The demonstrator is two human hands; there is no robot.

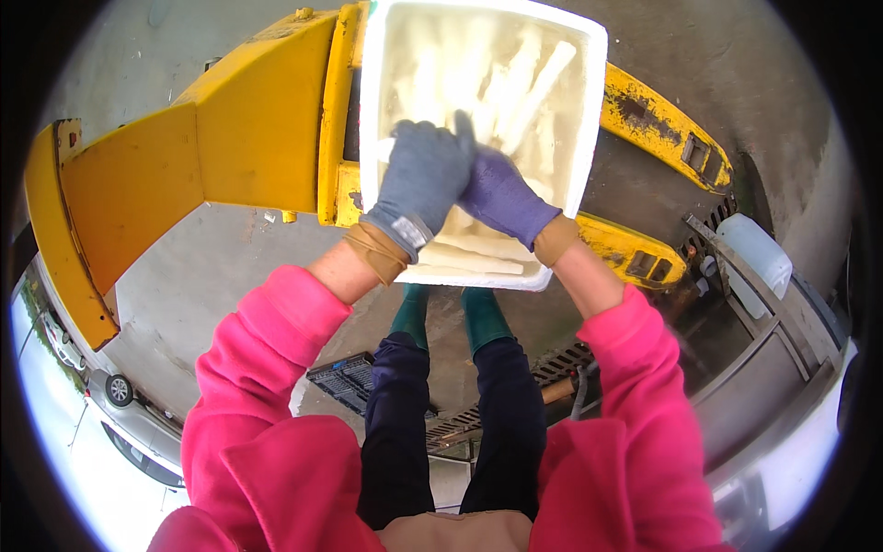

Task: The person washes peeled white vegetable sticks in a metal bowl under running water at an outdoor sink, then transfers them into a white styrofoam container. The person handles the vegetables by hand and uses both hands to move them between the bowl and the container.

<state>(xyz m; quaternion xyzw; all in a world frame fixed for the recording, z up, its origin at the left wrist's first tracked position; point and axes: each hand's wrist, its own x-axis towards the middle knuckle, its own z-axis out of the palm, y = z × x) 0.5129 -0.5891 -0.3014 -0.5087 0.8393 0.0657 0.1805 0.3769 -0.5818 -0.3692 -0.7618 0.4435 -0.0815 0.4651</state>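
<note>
Obs.: the white foam box (589, 110) sits across the forks of the yellow steel pallet truck (248, 129), directly in front of your green boots (448, 317). It is filled with pale, stiff, stick-like pieces (529, 78), apparently frosted together; what they are cannot be told.

Left hand (421, 179), in a grey-blue work glove: reaches into the middle of the box, fingers curled down over the pieces. Whether it pinches one cannot be told, as the back of the glove hides the fingertips.

Right hand (501, 198), in a purple glove: lies just beside and partly under the left, fingers also down among the pieces; its grip is hidden likewise.

Method notes, as judgement:
- Your hands crowd one spot. Spread them a little so that each works its own piece.
- Take a piece near its middle, not its tip; stiff pieces likely snap.
- Pull along the piece's length, away from the foam wall, which tears easily.
- The box overhangs the fork towards you. Press downward lightly only, or it may tip.
</note>
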